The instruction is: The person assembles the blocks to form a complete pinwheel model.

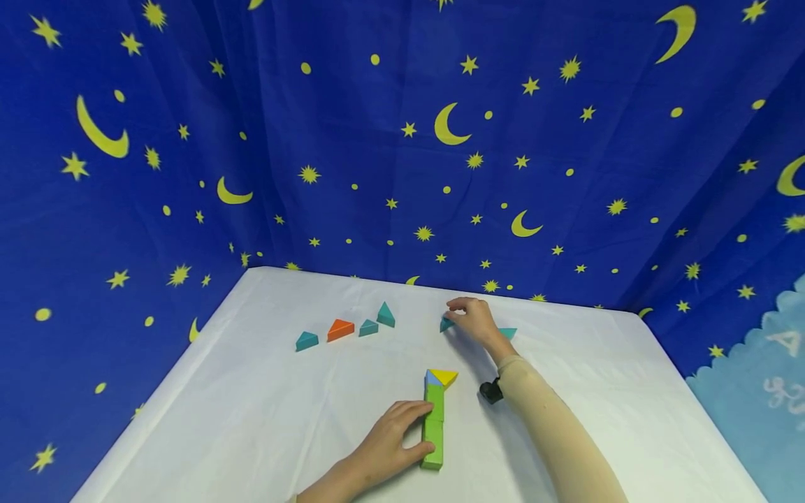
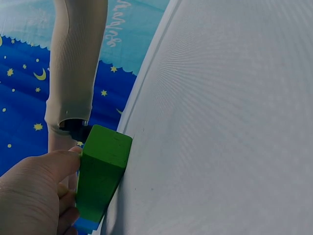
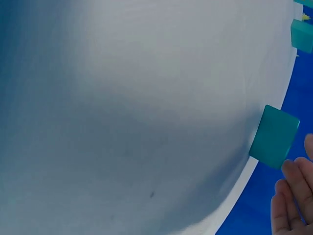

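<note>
The left hand [image 1: 395, 441], thumb and forefinger apart, touches two green blocks [image 1: 435, 426] on the desk [image 1: 251, 447]. The right hand [image 1: 474, 320] is at a teal wedge [image 1: 445, 323] near the far edge; I cannot tell whether it pinches it. An orange wedge [image 1: 341, 331] lies toward the far left corner.

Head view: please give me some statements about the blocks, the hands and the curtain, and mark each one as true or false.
1. The left hand touches the green blocks. True.
2. The yellow block lies left of the blue block. False: the yellow block is right of the blue block.
3. The orange block stands on a teal block. False: the orange block rests on the table.
4. The curtain shows moons and stars. True.
</note>
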`<state>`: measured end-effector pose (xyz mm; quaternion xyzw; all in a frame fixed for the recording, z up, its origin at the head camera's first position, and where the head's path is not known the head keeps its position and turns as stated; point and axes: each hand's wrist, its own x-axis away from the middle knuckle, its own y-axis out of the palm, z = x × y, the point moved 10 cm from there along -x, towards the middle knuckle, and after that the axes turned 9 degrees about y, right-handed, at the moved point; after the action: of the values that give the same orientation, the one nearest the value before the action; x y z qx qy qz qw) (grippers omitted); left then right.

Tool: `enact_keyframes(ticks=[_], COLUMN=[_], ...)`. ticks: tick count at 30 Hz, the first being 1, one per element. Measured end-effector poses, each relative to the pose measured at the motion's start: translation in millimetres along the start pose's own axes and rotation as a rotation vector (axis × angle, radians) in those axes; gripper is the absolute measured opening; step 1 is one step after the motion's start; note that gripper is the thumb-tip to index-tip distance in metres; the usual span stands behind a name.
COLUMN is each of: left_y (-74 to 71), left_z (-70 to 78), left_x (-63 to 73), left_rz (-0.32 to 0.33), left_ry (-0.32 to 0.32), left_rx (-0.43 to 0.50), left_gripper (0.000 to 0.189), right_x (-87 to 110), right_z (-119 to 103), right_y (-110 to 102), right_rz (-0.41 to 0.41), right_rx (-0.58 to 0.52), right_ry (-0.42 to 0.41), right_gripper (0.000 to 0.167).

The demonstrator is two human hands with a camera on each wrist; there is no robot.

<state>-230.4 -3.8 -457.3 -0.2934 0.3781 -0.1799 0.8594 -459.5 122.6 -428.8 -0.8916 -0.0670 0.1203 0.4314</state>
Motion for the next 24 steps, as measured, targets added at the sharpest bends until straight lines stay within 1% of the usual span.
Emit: enact_keyframes(ticks=[2,4,9,15,18,21,24], left_y=[-1.1,-1.6,-0.8,0.4,0.2,0.3,0.5], left_z=[-0.4,-0.8,-0.8,-1.3,-1.4,-1.8,-1.7], left_x=[-0.5,-0.5,-0.2,0.2,-0.2,-0.3,-0.3], left_rz=[0.005,0.007,0.004,-0.011,-0.017,-0.02,-0.026], left_ry=[0.004,0.006,0.005,-0.011,-0.018,-0.024,-0.026], left_rx=[-0.002,-0.003,0.0,0.004,0.004,0.007,0.007], left_gripper=[0.053,0.053,0.053,0.053,0.053,0.054,0.054], right_x=[-0.1,0.3,2.7,5.8,6.2,5.6,5.3], right_z=[0.3,0.2,-2.0,-2.8,-1.4,2.7,4.5], right_y=[0.4,3.5,9.7,15.9,12.5,9.7,12.3], right_rz=[-0.001,-0.025,-0.067,-0.129,-0.108,-0.076,-0.09], right_rx=[0.01,0.022,0.026,0.0,-0.022,-0.039,-0.038], right_ry=[0.021,0.029,-0.006,-0.054,-0.045,-0.015,-0.011], right_gripper=[0.029,0.032,0.033,0.035,0.036,0.039,0.039])
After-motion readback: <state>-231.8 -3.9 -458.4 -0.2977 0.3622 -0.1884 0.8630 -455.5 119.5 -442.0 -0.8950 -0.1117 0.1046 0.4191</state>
